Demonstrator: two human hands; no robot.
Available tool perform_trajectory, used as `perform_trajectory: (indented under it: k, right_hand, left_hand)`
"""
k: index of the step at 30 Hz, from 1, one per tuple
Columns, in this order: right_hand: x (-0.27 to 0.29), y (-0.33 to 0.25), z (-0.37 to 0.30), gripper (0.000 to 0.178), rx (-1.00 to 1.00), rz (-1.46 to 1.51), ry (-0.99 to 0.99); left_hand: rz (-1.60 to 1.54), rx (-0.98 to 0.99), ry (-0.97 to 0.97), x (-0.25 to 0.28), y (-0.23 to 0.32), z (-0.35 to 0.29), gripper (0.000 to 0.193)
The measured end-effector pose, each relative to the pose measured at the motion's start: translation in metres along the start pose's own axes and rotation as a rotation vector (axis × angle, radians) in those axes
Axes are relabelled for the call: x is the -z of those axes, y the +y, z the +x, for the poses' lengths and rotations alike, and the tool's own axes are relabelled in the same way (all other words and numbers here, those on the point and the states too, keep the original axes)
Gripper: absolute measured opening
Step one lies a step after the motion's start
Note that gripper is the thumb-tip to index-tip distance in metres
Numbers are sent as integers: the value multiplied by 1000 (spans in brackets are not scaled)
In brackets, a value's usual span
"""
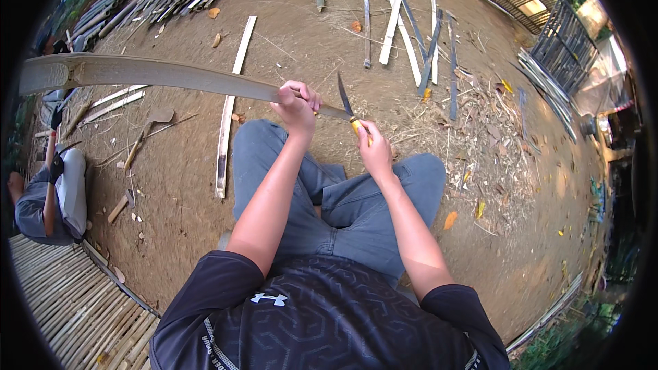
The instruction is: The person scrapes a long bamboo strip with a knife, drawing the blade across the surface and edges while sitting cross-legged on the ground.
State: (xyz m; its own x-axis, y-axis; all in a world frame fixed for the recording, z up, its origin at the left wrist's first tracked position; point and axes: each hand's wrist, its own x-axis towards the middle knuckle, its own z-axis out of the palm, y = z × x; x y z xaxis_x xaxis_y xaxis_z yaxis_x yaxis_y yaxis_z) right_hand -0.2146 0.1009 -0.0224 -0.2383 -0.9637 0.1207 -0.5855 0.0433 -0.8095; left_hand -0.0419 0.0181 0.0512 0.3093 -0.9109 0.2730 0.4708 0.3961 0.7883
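Observation:
My left hand (297, 111) is closed around a long split bamboo strip (171, 77) in front of my knees. The strip runs far out to the left, wide there with a joint ridge, and narrows to its end just right of my fist. My right hand (375, 152) grips the yellow handle of a knife (344, 94) with a dark, slightly curved blade pointing up and away. The knife is at the strip's right end, where the blade meets the handle; whether the edge touches the bamboo I cannot tell.
Several bamboo strips (411, 34) lie ahead, beside wood shavings (493, 144) on the right. A bamboo pile (157, 0) fills the far left. Another person (51, 192) sits at left, near a hatchet-like tool (161, 116). A slatted bamboo platform (75, 308) stands lower left.

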Motion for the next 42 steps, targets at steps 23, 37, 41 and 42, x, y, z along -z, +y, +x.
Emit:
perform_trajectory:
  k: [23, 37, 41, 42]
  right_hand:
    - [35, -40, -7, 28, 15, -115, -60]
    - [42, -63, -28, 28, 25, -77, -15]
    - [53, -60, -27, 29, -21, 5, -102]
    - [55, -72, -30, 29, 0, 56, -99]
  left_hand:
    - [-130, 18, -142, -1, -4, -5, 77]
    - [-154, 34, -139, -3, -9, -6, 76]
    - [-136, 32, -153, -2, -6, -6, 76]
    - [-135, 22, -159, -3, -6, -4, 76]
